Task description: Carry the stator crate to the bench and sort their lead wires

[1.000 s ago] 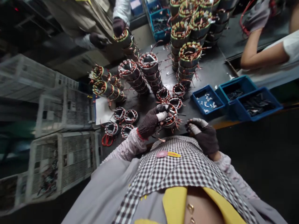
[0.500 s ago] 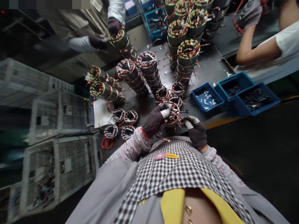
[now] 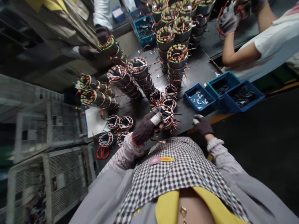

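Note:
My left hand (image 3: 147,124), in a dark glove with pale wrapping on the fingers, is closed on the near left rim of a wire-wound motor stator (image 3: 171,120). That stator stands near the table's front edge, with copper and dark leads sticking out to its right. Further right, apart from the stator, my right hand (image 3: 202,125) hangs by the table edge with curled fingers. What it holds, if anything, is too small to make out. Just behind the held stator are other stators (image 3: 171,91) with red-and-white windings.
Stacked stators (image 3: 175,63) rise at the back. A blue bin (image 3: 199,107) holds white bits; another bin (image 3: 244,107) holds dark sleeves. Red-handled scissors (image 3: 102,152) lie at left, beside small stators (image 3: 106,139). Co-workers' gloved hands (image 3: 230,20) work across the table. Crates (image 3: 67,174) stand left.
My right hand has moved right, away from the stator and its leads. My left hand stays at the stator's rim. The whole view has shifted somewhat.

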A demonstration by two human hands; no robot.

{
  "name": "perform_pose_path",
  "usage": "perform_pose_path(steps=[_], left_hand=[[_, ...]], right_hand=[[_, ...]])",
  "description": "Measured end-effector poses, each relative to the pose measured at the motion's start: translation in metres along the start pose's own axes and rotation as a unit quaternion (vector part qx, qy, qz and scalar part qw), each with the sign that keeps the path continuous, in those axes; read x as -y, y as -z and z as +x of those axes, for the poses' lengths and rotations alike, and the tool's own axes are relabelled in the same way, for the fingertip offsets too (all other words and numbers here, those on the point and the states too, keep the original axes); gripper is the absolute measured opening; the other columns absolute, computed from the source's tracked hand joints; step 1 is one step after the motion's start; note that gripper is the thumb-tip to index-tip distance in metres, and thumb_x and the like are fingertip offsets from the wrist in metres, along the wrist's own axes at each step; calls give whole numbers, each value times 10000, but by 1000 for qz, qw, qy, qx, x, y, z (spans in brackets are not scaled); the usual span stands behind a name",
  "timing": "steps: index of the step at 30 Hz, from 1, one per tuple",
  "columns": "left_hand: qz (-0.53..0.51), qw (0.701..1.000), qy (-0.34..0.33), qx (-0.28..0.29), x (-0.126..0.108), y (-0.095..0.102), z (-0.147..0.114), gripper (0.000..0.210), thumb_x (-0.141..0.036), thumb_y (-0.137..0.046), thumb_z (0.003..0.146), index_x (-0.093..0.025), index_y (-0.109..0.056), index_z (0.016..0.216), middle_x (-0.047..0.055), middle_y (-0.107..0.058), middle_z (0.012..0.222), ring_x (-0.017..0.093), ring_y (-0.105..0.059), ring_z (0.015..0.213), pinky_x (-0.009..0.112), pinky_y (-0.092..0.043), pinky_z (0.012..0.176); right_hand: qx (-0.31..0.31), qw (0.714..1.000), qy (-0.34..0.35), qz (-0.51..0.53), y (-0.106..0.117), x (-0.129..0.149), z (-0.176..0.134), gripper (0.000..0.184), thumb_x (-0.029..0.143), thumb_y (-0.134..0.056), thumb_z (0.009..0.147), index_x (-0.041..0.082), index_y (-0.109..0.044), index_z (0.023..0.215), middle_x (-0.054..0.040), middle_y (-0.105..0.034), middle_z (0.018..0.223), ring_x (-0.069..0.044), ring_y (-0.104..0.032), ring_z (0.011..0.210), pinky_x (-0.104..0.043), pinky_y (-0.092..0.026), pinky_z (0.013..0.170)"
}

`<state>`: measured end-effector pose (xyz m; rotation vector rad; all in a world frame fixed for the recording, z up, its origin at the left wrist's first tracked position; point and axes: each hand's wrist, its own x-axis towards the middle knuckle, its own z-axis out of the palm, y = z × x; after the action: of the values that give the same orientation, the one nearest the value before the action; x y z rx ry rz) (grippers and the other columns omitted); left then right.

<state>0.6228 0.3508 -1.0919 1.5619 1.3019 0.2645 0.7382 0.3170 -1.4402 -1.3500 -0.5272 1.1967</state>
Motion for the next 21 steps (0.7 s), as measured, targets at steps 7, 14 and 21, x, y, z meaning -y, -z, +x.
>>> perform_pose_path(steps=[7, 14, 21], left_hand=[[-67, 992, 88, -56, -6, -11, 14, 580, -697, -804, 839, -157, -654, 990, -11, -589, 747, 31, -368, 479, 155, -216, 384], [81, 994, 67, -35, 2, -20, 30, 833, -983, -536, 821, -156, -611, 757, 10, -527, 612, 63, -384, 448, 208, -248, 397], [80, 996, 41, -26, -4, -35, 34, 670, -834, -739, 824, -173, -647, 768, 20, -542, 592, 107, -445, 501, 249, -308, 444]], right_hand=[[26, 998, -52, 12, -35, -1, 5, 104, 187, -713, 793, 216, -691, 891, -65, -758, 967, -193, -641, 913, -364, -515, 981], [163, 955, 168, 181, -5, 124, -11, 424, 437, -755, 910, 217, -738, 1273, -78, -781, 1187, -228, -722, 998, -389, -611, 921], [232, 909, 347, 12, 6, 181, -24, 332, 341, -666, 1007, 265, -771, 1312, -63, -790, 1251, -259, -751, 1119, -411, -591, 1029]])
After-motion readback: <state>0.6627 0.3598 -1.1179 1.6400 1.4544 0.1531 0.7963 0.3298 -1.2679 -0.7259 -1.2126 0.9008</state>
